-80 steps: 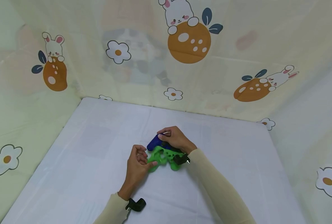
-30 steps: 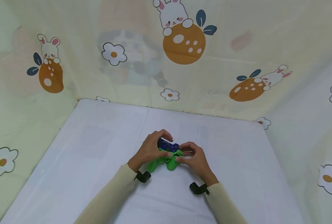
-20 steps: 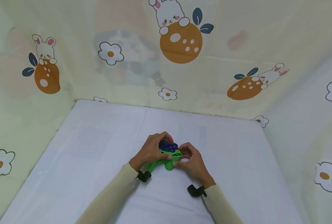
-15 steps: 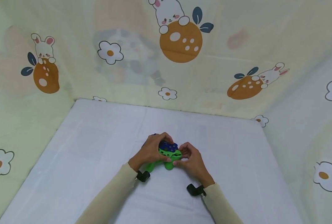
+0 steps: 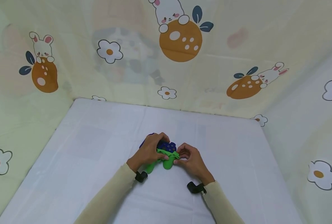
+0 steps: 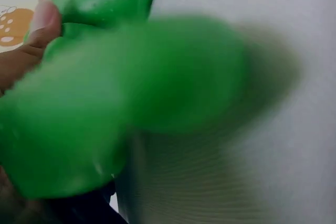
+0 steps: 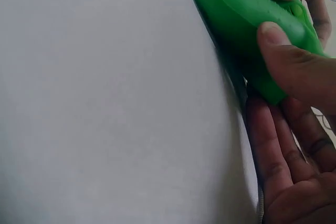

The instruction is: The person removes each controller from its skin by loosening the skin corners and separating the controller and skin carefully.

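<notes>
A blue game controller (image 5: 168,147) lies partly inside a stretchy green controller cover (image 5: 168,163), its button face still exposed above the green edge. My left hand (image 5: 148,151) grips both from the left, fingers over the controller's far side and thumb on the cover. At the right end, my right hand (image 5: 193,162) pinches the cover's edge. In the right wrist view the right thumb (image 7: 294,66) presses the green cover (image 7: 241,17), with fingers underneath. A blurred green handle sleeve (image 6: 184,77) fills much of the left wrist view. The controller's left part is mostly hidden behind my left hand.
A white cloth-covered table (image 5: 104,130) lies under both hands. Behind it hangs a cream curtain (image 5: 138,74) printed with rabbits, oranges and flowers, with more curtain on both sides. Black wrist cameras (image 5: 196,188) sit on both wrists.
Earlier my right hand held the controller and my left the cover. My left hand has since taken hold of the controller, and my right moved to the cover's right edge; both shifted slightly left.
</notes>
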`<control>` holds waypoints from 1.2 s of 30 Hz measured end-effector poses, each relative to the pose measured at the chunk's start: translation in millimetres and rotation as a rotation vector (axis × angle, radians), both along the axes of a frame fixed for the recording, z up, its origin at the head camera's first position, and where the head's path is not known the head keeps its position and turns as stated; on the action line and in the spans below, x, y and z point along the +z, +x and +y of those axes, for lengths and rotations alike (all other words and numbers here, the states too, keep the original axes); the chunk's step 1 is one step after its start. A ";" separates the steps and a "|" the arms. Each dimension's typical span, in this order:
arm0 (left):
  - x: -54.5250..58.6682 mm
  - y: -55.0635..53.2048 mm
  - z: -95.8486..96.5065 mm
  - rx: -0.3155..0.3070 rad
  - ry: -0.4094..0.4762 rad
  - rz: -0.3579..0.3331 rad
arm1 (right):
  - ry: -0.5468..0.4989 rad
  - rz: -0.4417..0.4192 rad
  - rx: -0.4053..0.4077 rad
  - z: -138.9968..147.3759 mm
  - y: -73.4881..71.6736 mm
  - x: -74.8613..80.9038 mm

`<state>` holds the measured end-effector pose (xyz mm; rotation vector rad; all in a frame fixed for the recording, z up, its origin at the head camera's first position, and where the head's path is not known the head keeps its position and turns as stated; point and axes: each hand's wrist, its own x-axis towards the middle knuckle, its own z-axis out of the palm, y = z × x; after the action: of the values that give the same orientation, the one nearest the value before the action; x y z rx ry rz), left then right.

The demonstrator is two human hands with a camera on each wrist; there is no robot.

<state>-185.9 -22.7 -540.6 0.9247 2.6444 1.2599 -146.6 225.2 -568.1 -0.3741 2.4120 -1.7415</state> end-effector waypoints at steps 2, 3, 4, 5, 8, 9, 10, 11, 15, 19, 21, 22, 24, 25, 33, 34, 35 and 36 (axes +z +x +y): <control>-0.9 0.3 -0.2 0.000 -0.027 0.010 | 0.009 0.007 0.007 -0.1 -1.6 0.0; -1.3 0.6 0.0 0.002 -0.039 0.013 | 0.015 0.011 0.009 -0.1 -2.4 -0.1; -1.9 0.8 0.2 0.004 -0.048 0.016 | 0.018 0.015 0.016 0.0 -3.0 -0.5; -2.3 1.1 0.6 0.007 -0.054 0.018 | 0.022 0.015 0.020 0.1 -3.5 -0.4; -3.1 1.7 1.5 0.016 -0.040 0.017 | 0.028 0.005 0.041 0.5 -4.5 -0.6; -3.8 1.7 1.7 0.019 -0.036 0.019 | 0.025 -0.001 0.050 0.6 -4.6 -0.4; -4.0 1.9 1.8 0.023 -0.027 0.019 | 0.022 -0.008 0.059 0.8 -4.5 -0.1; -4.1 2.2 1.7 0.027 -0.014 0.018 | 0.018 -0.019 0.067 0.9 -4.3 0.8; -3.4 3.3 0.7 0.042 0.041 0.013 | 0.007 -0.050 0.100 2.2 -3.5 2.9; -1.5 3.5 0.7 0.071 0.071 0.003 | -0.013 -0.049 0.081 4.0 -3.9 2.9; -0.7 3.3 1.3 0.109 0.065 -0.006 | -0.034 -0.030 0.042 3.8 -4.3 2.0; -0.5 3.2 1.6 0.133 0.053 -0.009 | -0.043 -0.024 0.007 3.1 -4.3 1.4; 0.2 3.7 1.9 0.187 0.028 -0.018 | -0.041 -0.028 -0.083 0.1 -2.2 1.9; 0.7 4.0 2.0 0.213 0.013 -0.025 | -0.035 -0.043 -0.136 -2.1 -0.2 3.0; 17.5 -1.2 -8.2 0.210 0.029 -0.174 | 0.034 -0.269 -0.335 -28.9 22.7 21.6; 20.5 -3.2 -11.7 0.189 0.054 -0.194 | 0.019 -0.284 -0.335 -32.2 24.2 22.9; 22.9 -5.3 -15.8 0.165 0.077 -0.208 | 0.002 -0.297 -0.337 -35.3 25.2 23.1; 24.4 -7.3 -19.8 0.143 0.097 -0.214 | -0.009 -0.311 -0.342 -37.8 25.9 22.7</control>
<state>-193.1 -42.5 -516.2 0.5812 2.5388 1.4395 -120.7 187.4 -545.4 0.3077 2.3386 -1.7758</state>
